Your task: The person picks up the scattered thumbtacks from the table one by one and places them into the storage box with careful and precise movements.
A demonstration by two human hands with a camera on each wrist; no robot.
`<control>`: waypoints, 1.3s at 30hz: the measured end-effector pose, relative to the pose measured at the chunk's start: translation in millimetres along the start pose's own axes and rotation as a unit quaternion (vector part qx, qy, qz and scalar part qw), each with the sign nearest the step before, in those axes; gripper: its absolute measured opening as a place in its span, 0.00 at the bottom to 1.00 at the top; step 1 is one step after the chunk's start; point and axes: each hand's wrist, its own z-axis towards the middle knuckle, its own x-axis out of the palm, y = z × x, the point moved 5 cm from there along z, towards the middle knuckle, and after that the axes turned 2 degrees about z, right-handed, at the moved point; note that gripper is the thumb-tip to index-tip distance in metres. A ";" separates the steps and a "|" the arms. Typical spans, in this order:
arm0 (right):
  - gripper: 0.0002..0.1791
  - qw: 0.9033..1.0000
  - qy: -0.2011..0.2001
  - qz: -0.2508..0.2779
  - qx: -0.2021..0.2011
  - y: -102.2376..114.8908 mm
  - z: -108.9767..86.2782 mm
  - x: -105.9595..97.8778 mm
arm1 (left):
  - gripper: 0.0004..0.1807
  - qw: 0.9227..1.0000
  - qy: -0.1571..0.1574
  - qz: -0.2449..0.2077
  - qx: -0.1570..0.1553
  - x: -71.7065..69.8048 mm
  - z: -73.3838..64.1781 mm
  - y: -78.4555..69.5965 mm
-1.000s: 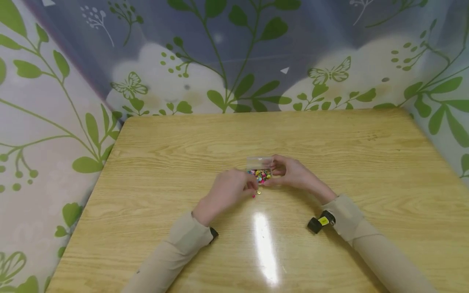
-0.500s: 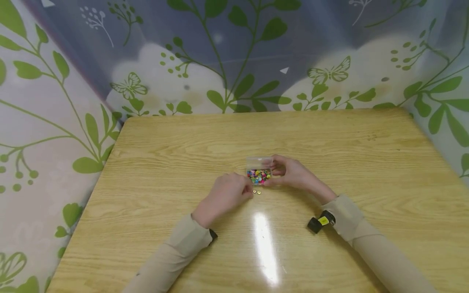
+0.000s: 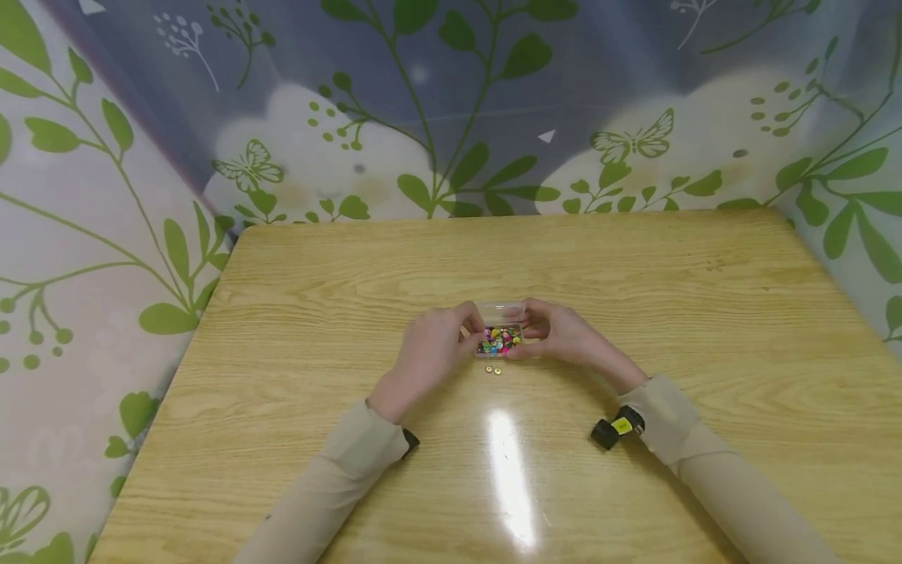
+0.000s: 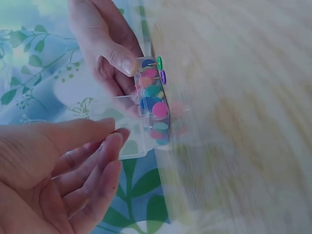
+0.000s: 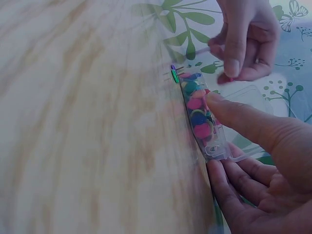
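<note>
A small clear plastic box (image 3: 499, 352) with its lid (image 3: 499, 313) raised stands on the table, filled with colourful thumbtacks (image 4: 159, 110). My right hand (image 3: 564, 335) holds the box at its right end, thumb in front and fingers behind. At the other end is my left hand (image 3: 433, 348), its thumb and forefinger tips together by the box. A small red spot, apparently a thumbtack (image 5: 231, 79), shows at those fingertips in the right wrist view; the fingers mostly hide it. Before the box, a green thumbtack (image 5: 174, 75) and a purple thumbtack (image 4: 163, 77) lie heads down, points up.
The wood-grain table (image 3: 338, 266) reaches back to a leaf-patterned curtain (image 3: 395, 102). Another patterned sheet (image 3: 84, 204) hangs at the left. Dark wrist devices (image 3: 611, 430) are strapped on both sleeves. A bright light streak reflects off the tabletop before the box.
A second thumbtack has been set down beside the first, and the pinkish one at the left fingertips has left them. My left hand has since moved up to the box. The right hand stays still.
</note>
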 end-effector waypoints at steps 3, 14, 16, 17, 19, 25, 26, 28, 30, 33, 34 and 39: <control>0.36 1.000 0.001 -0.002 -0.004 -0.5 0.3 0.3 | 0.03 1.000 -0.022 -0.002 -0.002 -1.6 3.2 0.3; 0.36 1.000 0.000 -0.006 0.003 -1.4 1.7 -1.3 | 0.03 1.000 -0.010 0.009 0.000 0.2 5.4 -0.8; 0.36 1.000 0.001 -0.005 0.001 -1.1 1.4 -2.1 | 0.03 1.000 0.020 0.008 0.009 2.7 4.3 -3.6; 0.36 1.000 0.001 -0.004 0.001 -1.0 1.2 -2.4 | 0.03 0.999 0.035 0.007 0.016 4.3 3.6 -5.6; 0.36 1.000 0.001 -0.001 -0.001 -1.1 0.8 -2.7 | 0.02 0.997 0.065 0.012 0.032 8.0 1.9 -10.0; 0.34 1.000 0.001 -0.001 0.001 -2.2 0.0 -2.6 | 0.03 0.990 0.114 0.042 0.070 20.0 -3.3 -20.9; 0.34 1.000 0.002 0.000 0.001 -2.5 0.0 -2.3 | 0.02 0.989 0.117 0.049 0.072 21.5 -3.9 -21.8; 0.34 1.000 0.003 0.003 0.003 -2.2 -0.2 -2.1 | 0.02 0.988 0.121 0.059 0.070 24.0 -4.3 -22.6; 0.34 1.000 0.003 0.003 0.005 -2.1 -0.5 -1.7 | 0.02 0.988 0.120 0.066 0.070 25.5 -4.3 -23.1; 0.34 1.000 0.002 0.000 0.006 -1.6 -0.9 -1.4 | 0.02 0.988 0.113 0.080 0.075 26.7 -4.7 -24.1; 0.35 1.000 0.001 -0.001 0.007 -1.5 -1.0 -1.3 | 0.02 0.987 0.110 0.081 0.079 26.6 -5.1 -24.6; 0.35 1.000 0.000 0.002 0.006 -2.6 -0.8 -1.1 | 0.03 0.988 0.112 0.079 0.072 25.8 -7.3 -24.4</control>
